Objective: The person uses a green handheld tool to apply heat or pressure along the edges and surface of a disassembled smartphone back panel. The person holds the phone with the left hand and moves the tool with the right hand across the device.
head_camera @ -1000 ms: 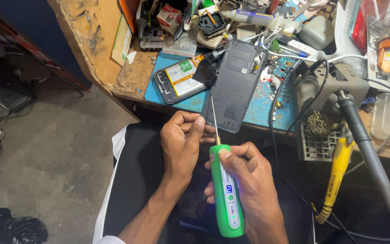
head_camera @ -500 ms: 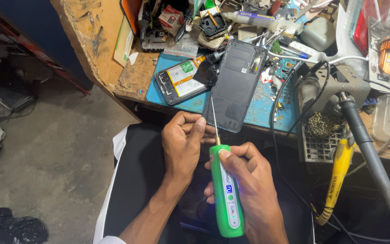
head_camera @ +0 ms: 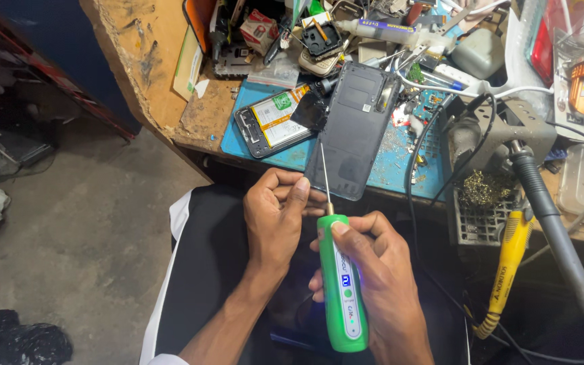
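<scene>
Over my lap, seen from the head camera, my right hand (head_camera: pixel 373 284) is wrapped around a green electric screwdriver (head_camera: pixel 343 290), thumb pressed on its white front strip, with the handle pointing down toward me and the thin metal shaft (head_camera: pixel 324 176) running up toward the worktop (head_camera: pixel 150 61). My left hand (head_camera: pixel 275 220) sits just beside it, fingers curled in narrow, the thumb and fingertips pinched together right beside the shaft near where it meets the handle; whether anything lies between them I cannot tell. Just past the shaft's tip, a dark phone back cover (head_camera: pixel 356 128) lies on a blue mat (head_camera: pixel 400 159) at the worktop's edge, with an opened phone (head_camera: pixel 272 122) showing its battery just to its left. A yellow-handled soldering iron (head_camera: pixel 508 263) hangs down at my right.
</scene>
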